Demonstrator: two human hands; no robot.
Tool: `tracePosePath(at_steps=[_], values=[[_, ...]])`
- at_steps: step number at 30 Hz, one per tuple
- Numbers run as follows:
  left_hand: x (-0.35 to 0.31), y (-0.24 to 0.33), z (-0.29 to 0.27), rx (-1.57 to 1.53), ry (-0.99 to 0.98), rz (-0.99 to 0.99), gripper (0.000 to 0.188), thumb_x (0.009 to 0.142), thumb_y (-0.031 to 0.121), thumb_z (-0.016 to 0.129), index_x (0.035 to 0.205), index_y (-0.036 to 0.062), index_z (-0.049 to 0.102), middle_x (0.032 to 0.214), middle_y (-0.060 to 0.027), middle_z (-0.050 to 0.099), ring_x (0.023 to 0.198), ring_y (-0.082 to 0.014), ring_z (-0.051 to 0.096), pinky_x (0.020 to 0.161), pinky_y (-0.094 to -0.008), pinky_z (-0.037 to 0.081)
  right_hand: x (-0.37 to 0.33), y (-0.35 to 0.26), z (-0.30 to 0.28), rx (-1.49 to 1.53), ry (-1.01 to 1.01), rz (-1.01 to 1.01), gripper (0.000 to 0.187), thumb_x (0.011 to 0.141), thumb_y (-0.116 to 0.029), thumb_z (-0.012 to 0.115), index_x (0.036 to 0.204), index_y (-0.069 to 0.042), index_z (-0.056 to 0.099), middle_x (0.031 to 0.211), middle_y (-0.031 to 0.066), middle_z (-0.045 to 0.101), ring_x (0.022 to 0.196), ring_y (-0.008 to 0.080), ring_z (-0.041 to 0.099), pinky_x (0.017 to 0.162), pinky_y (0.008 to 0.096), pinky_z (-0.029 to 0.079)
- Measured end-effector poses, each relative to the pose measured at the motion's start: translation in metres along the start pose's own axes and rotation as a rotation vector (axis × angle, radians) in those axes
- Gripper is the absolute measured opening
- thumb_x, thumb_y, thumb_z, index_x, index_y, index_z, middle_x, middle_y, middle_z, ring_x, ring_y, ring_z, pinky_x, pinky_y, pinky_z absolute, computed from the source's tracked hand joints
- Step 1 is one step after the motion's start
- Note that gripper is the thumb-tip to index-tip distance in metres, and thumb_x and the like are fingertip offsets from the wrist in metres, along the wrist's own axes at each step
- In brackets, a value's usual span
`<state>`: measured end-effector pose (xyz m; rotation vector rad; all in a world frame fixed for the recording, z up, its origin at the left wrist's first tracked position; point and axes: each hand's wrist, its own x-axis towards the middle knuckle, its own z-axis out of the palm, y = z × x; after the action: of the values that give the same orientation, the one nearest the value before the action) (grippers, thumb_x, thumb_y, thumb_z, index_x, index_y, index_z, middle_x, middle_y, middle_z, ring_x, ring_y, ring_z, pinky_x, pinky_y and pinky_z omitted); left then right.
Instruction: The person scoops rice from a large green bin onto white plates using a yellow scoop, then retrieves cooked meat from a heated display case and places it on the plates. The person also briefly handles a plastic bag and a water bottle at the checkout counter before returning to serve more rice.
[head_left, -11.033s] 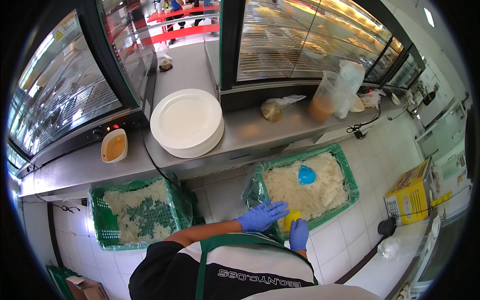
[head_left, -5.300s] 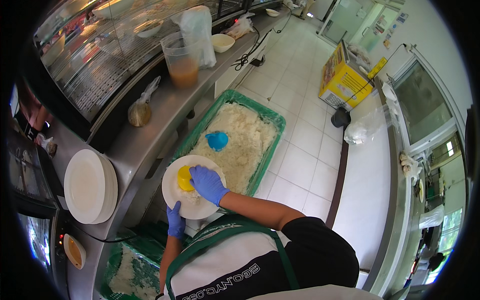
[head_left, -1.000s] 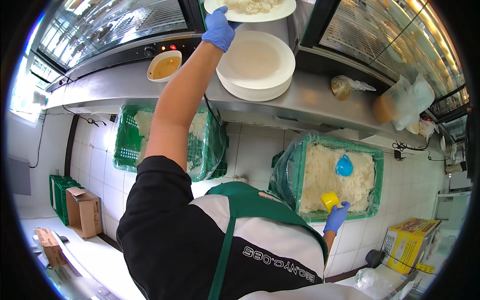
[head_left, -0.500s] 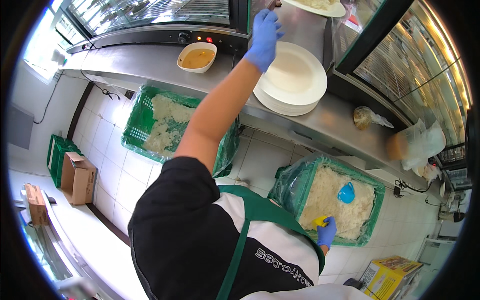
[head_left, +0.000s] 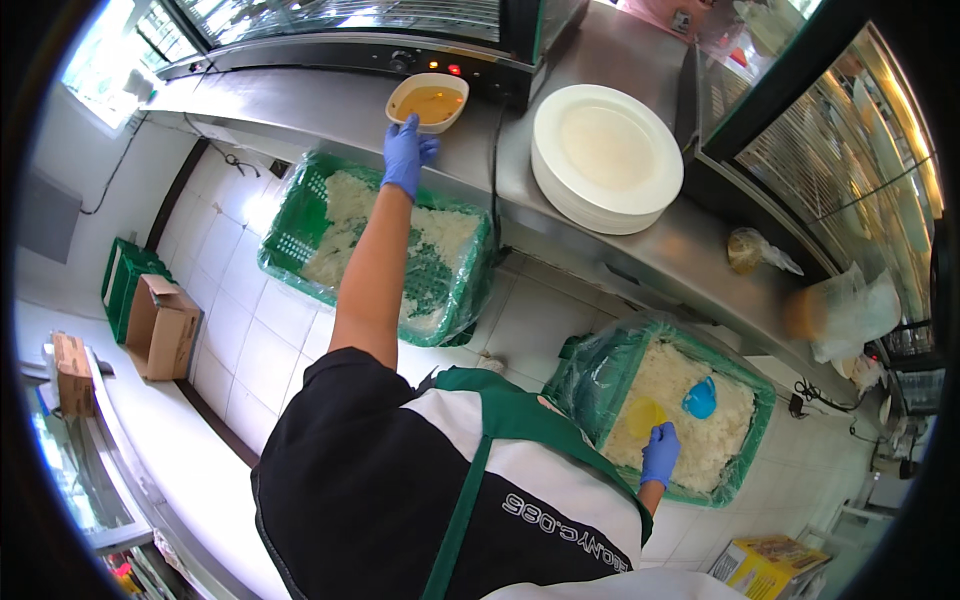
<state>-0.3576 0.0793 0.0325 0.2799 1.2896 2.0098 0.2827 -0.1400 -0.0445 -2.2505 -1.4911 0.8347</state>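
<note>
My gloved left hand (head_left: 406,158) reaches the near rim of a cream bowl (head_left: 457,88) of yellow-orange liquid on the steel counter. Its fingertips are at the rim, and the thumb stands apart. Low on the right, my gloved right hand (head_left: 660,456) grips a yellow scoop (head_left: 645,416) over rice (head_left: 725,452) in a plastic-lined green crate (head_left: 768,425). A blue scoop (head_left: 700,398) lies on that rice, beside the yellow one. Farther left, under my left forearm, a second green crate (head_left: 284,228) holds less rice.
A stack of white plates (head_left: 607,150) stands on the counter (head_left: 715,228), between glass-fronted cabinets. Along its right part sit a small tied bag (head_left: 745,250) and a wrapped tub (head_left: 815,315). An open cardboard box (head_left: 160,330) is at the far left. A pink garment (head_left: 672,14) shows at the top.
My left hand has come down and left from beyond the plates to the bowl. A plate of rice at the top has left view. My right hand's yellow scoop has tilted, showing its round side.
</note>
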Motion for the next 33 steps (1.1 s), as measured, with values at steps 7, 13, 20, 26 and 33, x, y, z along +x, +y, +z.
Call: tracePosePath(at_steps=[7,13,20,26,33], values=[[0.028,0.002,0.001,0.244,0.028,0.052,0.018,0.086,0.008,0.051,0.094,-0.0068,0.055,0.074,-0.0183,0.065,0.056,-0.0244,0.065,0.047,-0.0324,0.054,-0.007,0.018,0.011,-0.013,0.062,-0.201,0.011,0.084,-0.006,0.055,0.08,0.004,0.052,0.066,0.0174,0.052,0.055,0.0255,0.045,0.054,0.0389,0.038],[0.017,0.03,-0.026,0.4,-0.004,0.052,0.024,0.086,0.011,0.048,0.083,-0.0102,0.058,0.071,-0.02,0.066,0.061,-0.0272,0.069,0.051,-0.0351,0.057,-0.007,0.028,0.009,-0.028,0.02,-0.128,0.012,0.085,-0.009,0.054,0.082,0.003,0.053,0.068,0.0191,0.053,0.059,0.0285,0.05,0.057,0.0391,0.041],[0.009,0.047,-0.04,0.503,-0.071,-0.028,0.014,0.083,0.007,0.05,0.084,-0.0055,0.055,0.072,-0.0147,0.063,0.06,-0.0225,0.066,0.052,-0.0312,0.056,-0.014,0.032,0.012,0.004,0.076,-0.109,0.014,0.085,-0.012,0.055,0.083,0.002,0.055,0.075,0.0229,0.056,0.069,0.0397,0.055,0.063,0.0434,0.043],[0.006,0.069,-0.068,0.681,-0.379,0.002,0.015,0.091,0.018,0.05,0.079,0.0083,0.053,0.063,0.0011,0.047,0.051,-0.0082,0.046,0.046,-0.0214,0.037,-0.018,0.009,0.006,-0.116,0.135,-0.144,0.019,0.085,-0.02,0.055,0.084,-0.001,0.057,0.083,0.0226,0.059,0.08,0.0414,0.057,0.069,0.0482,0.045],[-0.009,0.083,-0.034,0.786,-0.504,-0.107,0.009,0.087,0.013,0.05,0.083,0.007,0.056,0.06,0.003,0.048,0.044,-0.0049,0.04,0.04,-0.0177,0.03,-0.022,0.014,0.002,-0.124,0.17,-0.118,0.021,0.088,-0.024,0.053,0.088,-0.003,0.055,0.082,0.0211,0.06,0.081,0.0394,0.058,0.07,0.0483,0.045]])
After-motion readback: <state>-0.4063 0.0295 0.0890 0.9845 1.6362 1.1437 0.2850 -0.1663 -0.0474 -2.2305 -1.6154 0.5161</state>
